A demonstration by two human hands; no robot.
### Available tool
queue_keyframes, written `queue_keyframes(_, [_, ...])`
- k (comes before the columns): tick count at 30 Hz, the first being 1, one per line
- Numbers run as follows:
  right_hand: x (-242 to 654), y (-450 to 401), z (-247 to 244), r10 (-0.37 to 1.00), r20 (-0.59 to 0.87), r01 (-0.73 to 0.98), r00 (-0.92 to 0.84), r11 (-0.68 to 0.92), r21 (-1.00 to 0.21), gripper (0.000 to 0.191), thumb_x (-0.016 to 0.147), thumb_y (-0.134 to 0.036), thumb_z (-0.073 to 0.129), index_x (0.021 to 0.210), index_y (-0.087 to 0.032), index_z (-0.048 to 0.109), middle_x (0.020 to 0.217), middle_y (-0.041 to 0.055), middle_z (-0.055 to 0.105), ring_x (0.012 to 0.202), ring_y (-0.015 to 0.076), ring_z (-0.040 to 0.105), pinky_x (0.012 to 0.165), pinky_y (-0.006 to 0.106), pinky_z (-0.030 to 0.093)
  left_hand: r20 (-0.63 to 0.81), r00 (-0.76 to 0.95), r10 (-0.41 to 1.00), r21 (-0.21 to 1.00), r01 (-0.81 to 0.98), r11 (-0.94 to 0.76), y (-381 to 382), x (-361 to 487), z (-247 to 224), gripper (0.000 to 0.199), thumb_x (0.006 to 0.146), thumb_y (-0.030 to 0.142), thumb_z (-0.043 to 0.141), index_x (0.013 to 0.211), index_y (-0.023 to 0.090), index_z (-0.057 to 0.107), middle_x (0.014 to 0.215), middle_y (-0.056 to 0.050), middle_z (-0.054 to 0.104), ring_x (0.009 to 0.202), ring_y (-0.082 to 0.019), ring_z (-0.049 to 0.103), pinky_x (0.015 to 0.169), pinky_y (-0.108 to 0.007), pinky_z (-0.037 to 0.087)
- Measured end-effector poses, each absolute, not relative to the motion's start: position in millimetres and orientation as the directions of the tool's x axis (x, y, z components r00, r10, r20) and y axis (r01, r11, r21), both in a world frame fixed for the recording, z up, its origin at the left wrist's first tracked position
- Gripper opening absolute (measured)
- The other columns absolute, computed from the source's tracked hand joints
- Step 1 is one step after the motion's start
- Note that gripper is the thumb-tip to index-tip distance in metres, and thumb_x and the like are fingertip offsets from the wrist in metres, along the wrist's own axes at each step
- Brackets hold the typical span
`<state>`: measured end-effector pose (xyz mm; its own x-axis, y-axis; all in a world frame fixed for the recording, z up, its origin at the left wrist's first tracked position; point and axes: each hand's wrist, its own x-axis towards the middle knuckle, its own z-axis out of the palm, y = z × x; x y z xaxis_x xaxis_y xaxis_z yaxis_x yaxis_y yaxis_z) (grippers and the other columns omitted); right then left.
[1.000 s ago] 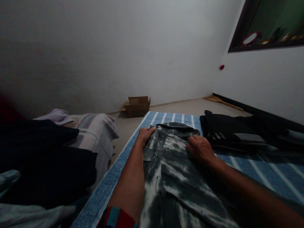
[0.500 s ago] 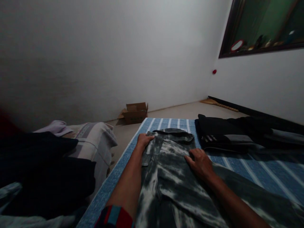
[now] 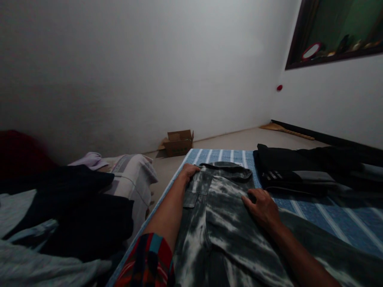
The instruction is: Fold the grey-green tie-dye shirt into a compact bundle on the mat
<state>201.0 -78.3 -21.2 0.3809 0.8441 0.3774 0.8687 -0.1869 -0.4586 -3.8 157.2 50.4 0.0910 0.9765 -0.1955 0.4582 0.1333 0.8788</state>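
A dark grey and white tie-dyed garment [image 3: 230, 215] lies partly folded in front of me, with a flap pocket on its left side and a collar-like band at its far end. Whether it is a jacket or trousers I cannot tell. My left hand [image 3: 189, 171] is closed on its far left corner, thumb on top and fingers mostly hidden. On the right edge of the folded panel rests my right hand [image 3: 261, 205], its fingers curled and its thumb against the cloth. Part of the garment stretches right beneath my right forearm.
Blue striped bedding [image 3: 323, 223] lies under the garment. Folded black clothes [image 3: 284, 163] are at the right. Dark clothes [image 3: 92, 219] and a pale cover [image 3: 131, 171] are at the left. An open cardboard box [image 3: 178, 144] stands on the floor beyond.
The view has turned slightly left, so everything appears shifted to the right. Both hands keep their places on the garment.
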Motion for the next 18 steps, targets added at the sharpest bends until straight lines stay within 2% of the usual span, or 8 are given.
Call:
queue_keyframes(3, [199.8, -79.9, -20.3, 0.835, 0.397, 0.873, 0.381, -0.183, -0.452, 0.023, 0.085, -0.043, 0.054, 0.089, -0.023, 0.065, 0.092, 0.0058, 0.065, 0.09, 0.0235, 0.057, 0.075, 0.032, 0.043, -0.14, 0.056, 0.989, 0.851, 0.517, 0.091, 161.4, 1.4, 48.9, 0.02, 0.048, 0.01, 0.074, 0.049, 0.016, 0.054, 0.049, -0.001, 0.057, 0.053, -0.019, 0.059, 0.046, -0.026, 0.041])
queue_keyframes(11, [198.4, -86.0, -12.7, 0.811, 0.441, 0.896, 0.384, -0.211, -0.39, 0.022, 0.085, -0.042, 0.055, 0.092, -0.023, 0.065, 0.09, 0.0047, 0.067, 0.087, 0.0225, 0.058, 0.069, 0.03, 0.041, -0.03, 0.046, 0.998, 0.784, 0.621, -0.005, 176.6, 4.9, 41.3, 0.021, 0.047, 0.008, 0.07, 0.045, 0.018, 0.052, 0.052, -0.001, 0.057, 0.07, -0.022, 0.063, 0.051, -0.023, 0.041])
queue_keyframes(18, [200.8, -88.9, -12.9, 0.8, 0.5, 0.928, 0.331, -0.181, -0.325, 0.024, 0.087, -0.043, 0.051, 0.085, -0.024, 0.066, 0.084, 0.0049, 0.067, 0.081, 0.0222, 0.057, 0.064, 0.03, 0.036, 0.009, 0.033, 0.999, 0.779, 0.627, -0.027, 187.8, 10.5, 36.2, 0.02, 0.047, 0.008, 0.069, 0.045, 0.018, 0.053, 0.054, -0.003, 0.06, 0.077, -0.024, 0.064, 0.058, -0.024, 0.043])
